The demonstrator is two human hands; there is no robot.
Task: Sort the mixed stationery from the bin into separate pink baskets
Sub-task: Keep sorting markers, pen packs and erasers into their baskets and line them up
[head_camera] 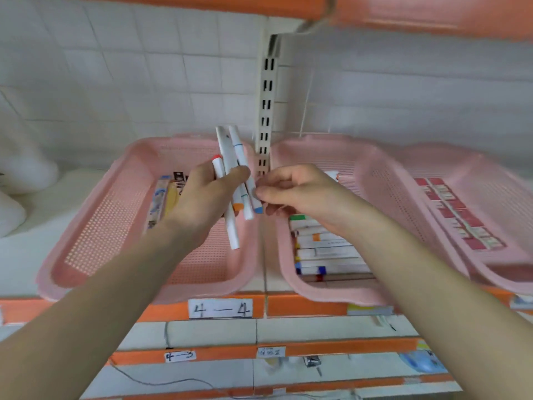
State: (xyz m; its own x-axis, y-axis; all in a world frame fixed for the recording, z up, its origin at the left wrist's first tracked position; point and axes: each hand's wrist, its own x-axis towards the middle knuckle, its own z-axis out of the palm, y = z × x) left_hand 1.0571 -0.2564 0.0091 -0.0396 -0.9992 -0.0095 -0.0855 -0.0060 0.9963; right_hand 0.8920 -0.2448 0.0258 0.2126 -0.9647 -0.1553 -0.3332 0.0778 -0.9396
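Observation:
My left hand [202,194] grips a bunch of white markers [230,157] with coloured ends, held upright above the left pink basket [95,226]. My right hand [300,192] pinches the lower end of the rightmost marker, the one with a blue tip [257,209]. The middle pink basket [291,272] holds several white markers [326,249] stacked flat. A few packaged pens [161,200] lie at the back of the left basket. The right pink basket [487,267] holds small red-and-white items [458,212] in rows.
The baskets stand on a white shelf with an orange front edge [302,306] and a label reading 4-4 [220,308]. A slotted metal upright [266,105] rises between the baskets. More orange-edged shelves sit below and above. White bags [17,180] lie far left.

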